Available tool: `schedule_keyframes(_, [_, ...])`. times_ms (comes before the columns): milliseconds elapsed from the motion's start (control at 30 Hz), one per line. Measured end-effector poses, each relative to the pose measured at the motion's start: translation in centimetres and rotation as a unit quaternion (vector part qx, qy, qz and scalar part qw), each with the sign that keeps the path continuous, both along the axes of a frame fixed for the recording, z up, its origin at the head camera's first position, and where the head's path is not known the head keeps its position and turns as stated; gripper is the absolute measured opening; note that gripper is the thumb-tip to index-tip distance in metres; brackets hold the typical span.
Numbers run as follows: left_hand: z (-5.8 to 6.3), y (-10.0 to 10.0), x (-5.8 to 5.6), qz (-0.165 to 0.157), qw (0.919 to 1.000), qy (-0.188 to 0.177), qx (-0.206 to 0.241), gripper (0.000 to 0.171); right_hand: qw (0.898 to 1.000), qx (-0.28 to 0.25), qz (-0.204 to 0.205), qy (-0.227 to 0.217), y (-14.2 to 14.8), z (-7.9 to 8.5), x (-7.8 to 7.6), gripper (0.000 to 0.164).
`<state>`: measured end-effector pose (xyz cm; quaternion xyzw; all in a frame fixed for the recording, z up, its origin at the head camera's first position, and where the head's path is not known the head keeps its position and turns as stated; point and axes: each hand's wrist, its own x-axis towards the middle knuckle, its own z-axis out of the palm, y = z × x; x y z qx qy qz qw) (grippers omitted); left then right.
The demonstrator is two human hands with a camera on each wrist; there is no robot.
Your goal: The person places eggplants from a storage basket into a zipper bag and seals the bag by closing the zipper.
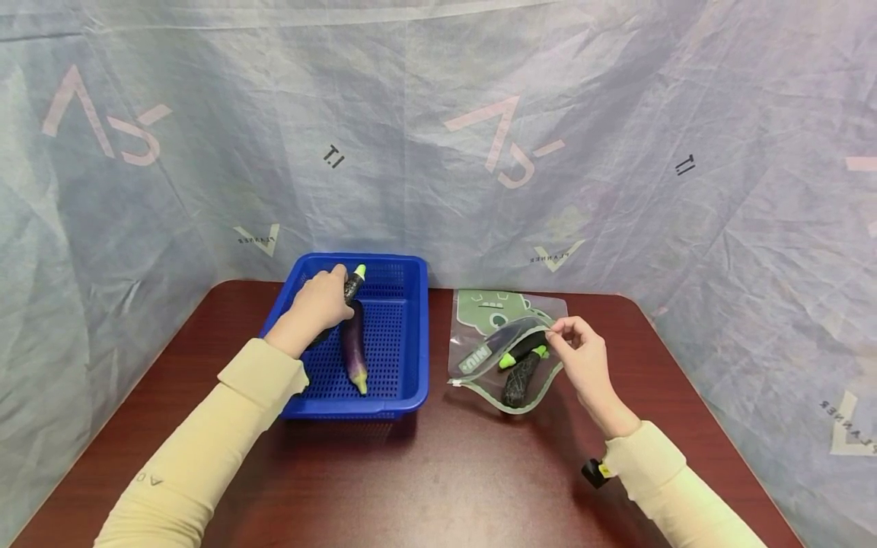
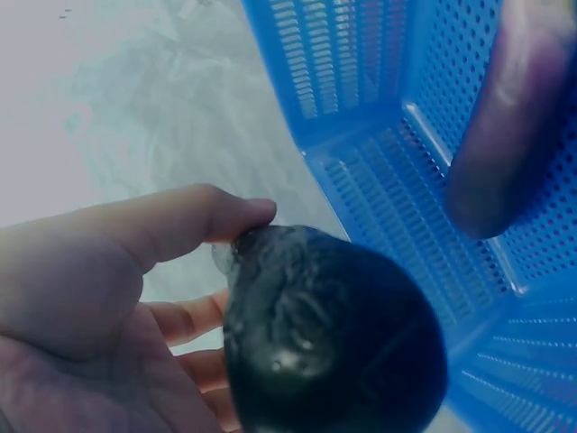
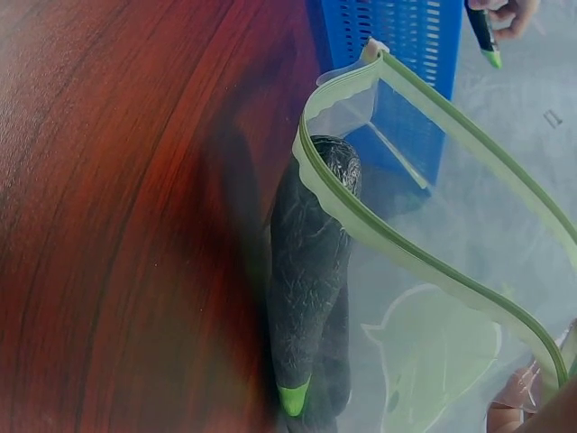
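Note:
My left hand (image 1: 317, 303) grips a long dark vegetable with a bright green tip (image 1: 354, 285), over the left side of a blue basket (image 1: 422, 342). Its shiny, wrinkled surface fills the lower middle of the left wrist view. A purple eggplant (image 1: 352, 346) lies in the basket, beside that hand. To the right, my right hand (image 1: 584, 358) pinches the upper edge of a clear zip bag (image 1: 457, 335) with a green cartoon print, holding its mouth apart. Inside the bag are two dark vegetables with green tips, the nearer one (image 3: 306, 262) wrinkled like the held one.
Basket and bag stand side by side on a dark red wooden table (image 1: 452, 472). A grey printed sheet (image 1: 384, 137) hangs behind and at both sides of the table. A small black device (image 1: 594, 473) sits at my right wrist.

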<state>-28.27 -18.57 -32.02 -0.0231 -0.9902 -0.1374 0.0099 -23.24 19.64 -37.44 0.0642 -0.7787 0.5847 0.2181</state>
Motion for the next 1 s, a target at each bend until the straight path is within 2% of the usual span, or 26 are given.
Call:
schedule_keyframes(267, [0.6,1.5,1.4,-0.007,0.9989,0.042,0.021,0.054,1.000,-0.011,-0.001,0.002,0.0,-0.2,-0.2,0.008])
schedule_keyframes(600, [1.1,3.3,2.6,-0.023,0.9955,0.083,0.039,0.056,1.000,-0.008,-0.004,0.006,0.0,0.1,-0.2,0.006])
schedule_keyframes(800, [1.2,4.2,3.4,-0.031,0.9923,0.107,0.054,0.055,1.000,-0.011,0.000,0.008,0.0,0.1,-0.2,0.006])
schedule_keyframes(1000, [1.0,5.2,4.1,-0.044,0.9892,0.131,0.049,0.053,1.000,-0.015,0.005,0.008,0.1,0.1,-0.3,0.008])
